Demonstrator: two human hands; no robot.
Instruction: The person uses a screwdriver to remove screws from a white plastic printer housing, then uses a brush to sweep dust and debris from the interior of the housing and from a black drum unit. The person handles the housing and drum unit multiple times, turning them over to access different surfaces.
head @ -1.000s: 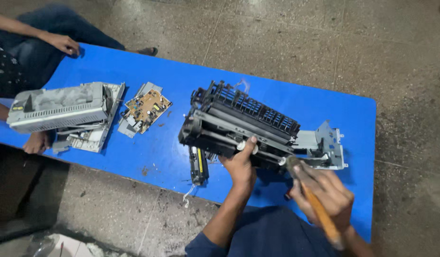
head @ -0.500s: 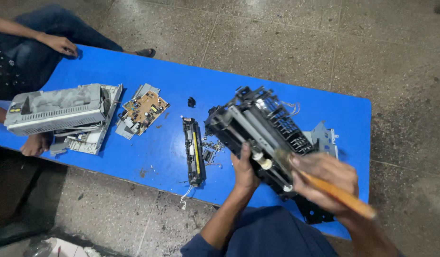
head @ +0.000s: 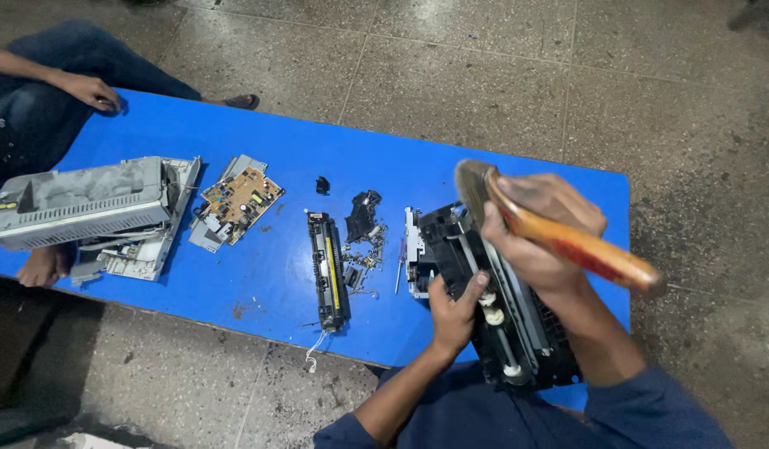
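A stripped black printer frame (head: 517, 316) with white rollers lies turned lengthways toward me at the right end of the blue table (head: 451, 170). My left hand (head: 455, 312) grips its near left side. My right hand (head: 538, 233) is raised above the frame and closed around a tool with an orange wooden handle (head: 584, 249); the tool's head (head: 472, 183) points toward the far left. A long black and yellow roller unit (head: 328, 270) lies alone to the left of the frame, with small black fragments (head: 364, 220) and loose screws between them.
A brown circuit board (head: 239, 198) and a grey printer casing (head: 89, 204) lie at the table's left. Another person sits at the far left, one hand (head: 89, 87) on a knee, another (head: 39, 266) under the casing. Speckled stone floor surrounds the table.
The printer frame has swung round from lying across the table to pointing toward me. The roller unit is left lying apart. My right hand has lifted the tool above the frame.
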